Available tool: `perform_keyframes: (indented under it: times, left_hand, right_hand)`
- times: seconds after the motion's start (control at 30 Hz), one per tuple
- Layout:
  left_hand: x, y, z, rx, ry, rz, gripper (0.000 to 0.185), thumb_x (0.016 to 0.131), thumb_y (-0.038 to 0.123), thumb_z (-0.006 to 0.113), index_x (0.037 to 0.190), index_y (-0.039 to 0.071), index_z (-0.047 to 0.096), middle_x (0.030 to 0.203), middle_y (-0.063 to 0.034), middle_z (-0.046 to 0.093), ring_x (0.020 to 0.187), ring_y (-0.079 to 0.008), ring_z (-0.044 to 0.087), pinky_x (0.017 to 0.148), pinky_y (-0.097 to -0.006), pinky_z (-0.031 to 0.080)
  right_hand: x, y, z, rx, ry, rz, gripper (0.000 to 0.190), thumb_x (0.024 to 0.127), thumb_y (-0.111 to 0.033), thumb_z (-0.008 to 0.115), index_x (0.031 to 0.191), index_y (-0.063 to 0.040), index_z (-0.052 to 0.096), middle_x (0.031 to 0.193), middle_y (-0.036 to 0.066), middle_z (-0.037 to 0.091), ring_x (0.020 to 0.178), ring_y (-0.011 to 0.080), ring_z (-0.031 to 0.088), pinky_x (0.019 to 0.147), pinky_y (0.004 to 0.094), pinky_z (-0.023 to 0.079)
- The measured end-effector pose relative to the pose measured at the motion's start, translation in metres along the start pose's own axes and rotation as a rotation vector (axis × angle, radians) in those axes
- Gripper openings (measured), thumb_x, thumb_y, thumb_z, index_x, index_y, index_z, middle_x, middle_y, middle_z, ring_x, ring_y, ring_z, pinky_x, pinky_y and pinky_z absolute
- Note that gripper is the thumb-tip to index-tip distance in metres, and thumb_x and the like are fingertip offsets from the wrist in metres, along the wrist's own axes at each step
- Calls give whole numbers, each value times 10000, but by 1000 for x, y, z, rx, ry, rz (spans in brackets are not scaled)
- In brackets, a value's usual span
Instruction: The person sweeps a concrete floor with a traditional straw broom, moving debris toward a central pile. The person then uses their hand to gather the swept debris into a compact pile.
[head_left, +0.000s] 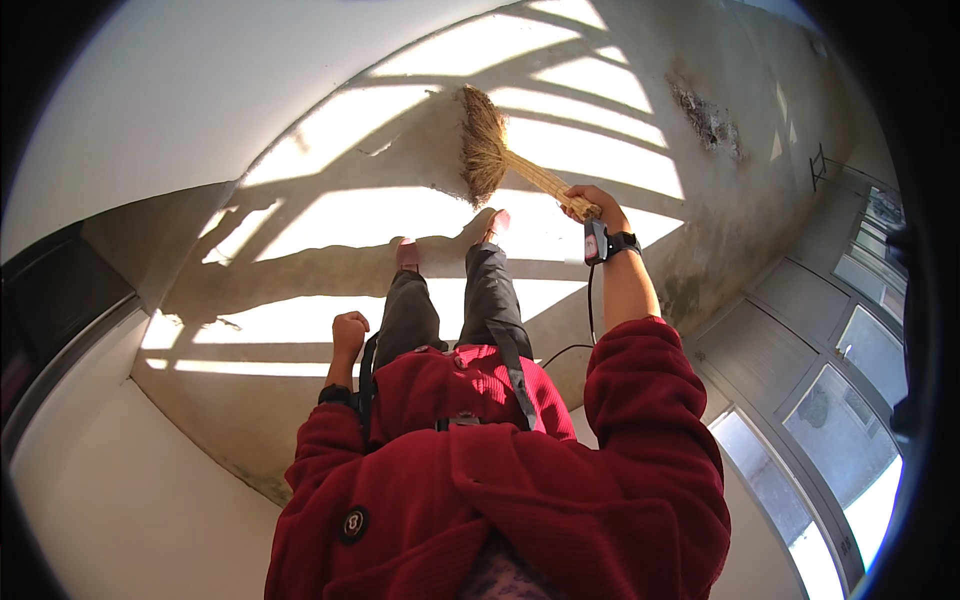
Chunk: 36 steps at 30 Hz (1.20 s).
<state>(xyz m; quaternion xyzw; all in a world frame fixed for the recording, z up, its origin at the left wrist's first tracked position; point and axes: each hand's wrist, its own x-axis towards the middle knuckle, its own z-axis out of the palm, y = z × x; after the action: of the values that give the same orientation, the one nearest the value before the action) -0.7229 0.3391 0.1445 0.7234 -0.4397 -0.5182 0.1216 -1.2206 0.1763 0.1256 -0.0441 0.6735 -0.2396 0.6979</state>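
Note:
My right hand (589, 204) is closed around the handle end of a straw broom (536, 172). The broom slants up to the left, and its fanned brown bristles lie over the concrete floor in front of my feet. A device with a cable is strapped to my right wrist. On the left, my left hand (349, 334) is curled into a fist beside my left thigh, with nothing seen in it. It wears a black wristband. Whether the bristle tips touch the floor is hard to tell.
A white wall (187, 90) borders the floor at the upper left. A dark doorway (64, 300) is at the left edge. Metal-framed glazed doors (799, 330) stand on the right. The floor has a rough damaged patch (705, 124) and bright sunlit strips crossed by shadows.

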Motion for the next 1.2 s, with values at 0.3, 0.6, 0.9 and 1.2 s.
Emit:
perform_keyframes:
  times: [0.3,0.6,0.9,1.2]
  left_hand:
    - [6,44,57,127,-76,89,121,572,29,443,477,12,516,421,-103,461,389,-160,441,420,-295,348]
    - [63,89,90,332,-178,362,90,587,43,472,506,13,498,447,-138,435,403,-230,458,416,-327,350]
    - [119,192,135,584,-225,852,125,604,69,460,488,29,439,452,-139,413,403,-288,416,401,-349,322]
    - [124,271,164,549,-406,593,128,594,18,404,471,9,441,426,-90,371,408,-117,376,404,-293,288]
  right_hand:
    - [-12,-52,-117,32,41,-245,206,721,-151,517,804,29,462,572,75,496,426,149,487,390,244,401]
    - [-119,46,-176,192,41,-254,406,759,-106,426,1159,-64,374,688,81,489,490,123,477,433,222,430]
    - [-202,230,-132,653,5,-104,205,762,-147,453,920,-16,445,679,52,504,517,117,492,441,218,420]
    - [-187,321,-68,1206,-4,226,217,773,-213,410,717,-12,471,583,52,503,458,146,499,418,247,447]
